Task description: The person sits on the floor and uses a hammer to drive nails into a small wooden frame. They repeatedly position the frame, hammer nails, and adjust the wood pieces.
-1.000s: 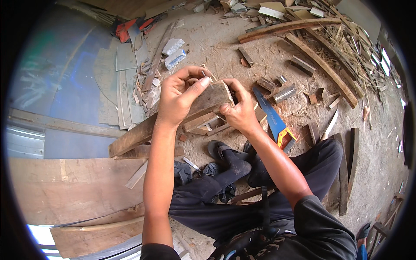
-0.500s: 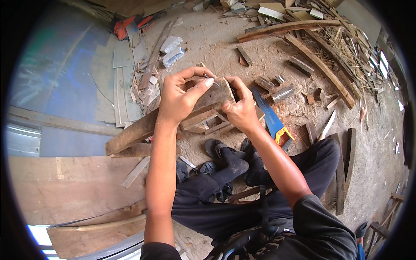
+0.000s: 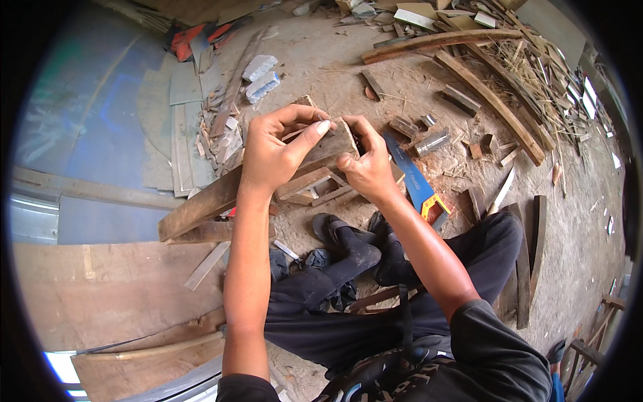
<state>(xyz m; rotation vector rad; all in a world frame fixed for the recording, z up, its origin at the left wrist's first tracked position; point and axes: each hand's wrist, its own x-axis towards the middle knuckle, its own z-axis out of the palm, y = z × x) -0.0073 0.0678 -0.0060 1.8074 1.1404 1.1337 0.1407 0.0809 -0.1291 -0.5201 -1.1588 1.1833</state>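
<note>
My left hand (image 3: 278, 149) is closed, its thumb and forefinger pinching a small thin nail (image 3: 333, 126) just above the end of a wooden beam (image 3: 337, 147). Only a tip of the nail shows. My right hand (image 3: 372, 161) grips that end of the beam, fingers over its far side and thumb along the near edge. From there the beam runs down to the left, partly hidden behind my left hand and forearm. A small wooden frame (image 3: 305, 187) sits under the beam, close to my feet.
A handsaw (image 3: 413, 177) with a blue blade and yellow-black handle lies right of my right hand. Wood offcuts (image 3: 461, 102), a metal-looking cylinder (image 3: 432, 143) and long timbers (image 3: 492, 104) are strewn farther right. Pale foam blocks (image 3: 261, 86) lie far left; wooden sheets (image 3: 120, 285) lie near left.
The whole view has shifted slightly. Both hands stay at the beam's end, the left still pinching and the right still gripping; the nail shows less now.
</note>
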